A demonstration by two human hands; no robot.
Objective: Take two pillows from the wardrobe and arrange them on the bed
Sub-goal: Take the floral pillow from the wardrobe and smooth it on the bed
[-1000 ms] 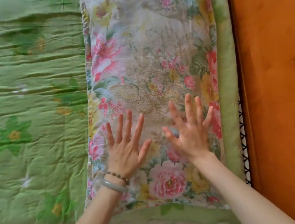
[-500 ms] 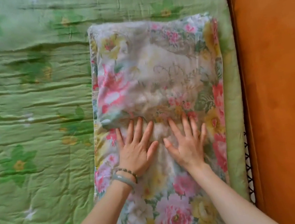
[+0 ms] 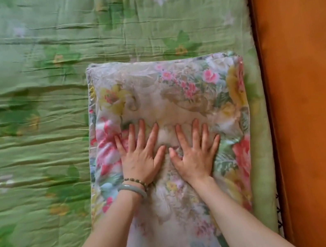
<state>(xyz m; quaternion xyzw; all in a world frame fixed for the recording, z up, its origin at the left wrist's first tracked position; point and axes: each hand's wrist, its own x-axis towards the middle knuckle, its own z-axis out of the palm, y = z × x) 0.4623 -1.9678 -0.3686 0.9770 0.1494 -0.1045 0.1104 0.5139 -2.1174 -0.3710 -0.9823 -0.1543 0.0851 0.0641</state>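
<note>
A floral pillow (image 3: 174,91) with pink and yellow flowers lies flat on the green quilted bed cover (image 3: 32,145), close to the bed's right side. My left hand (image 3: 139,155), with a bead bracelet and a pale bangle on the wrist, presses palm down on the pillow's middle with fingers spread. Beside it my right hand (image 3: 195,152) presses flat in the same way. Both hands hold nothing. Only one pillow is in view.
An orange-brown wooden headboard (image 3: 313,98) runs along the right edge of the bed. The green cover stretches wide to the left and beyond the pillow's far end. No wardrobe shows.
Both hands have come down from hovering to pressing on the pillow and slid toward its far end. The view has shifted, so the pillow sits lower in the frame.
</note>
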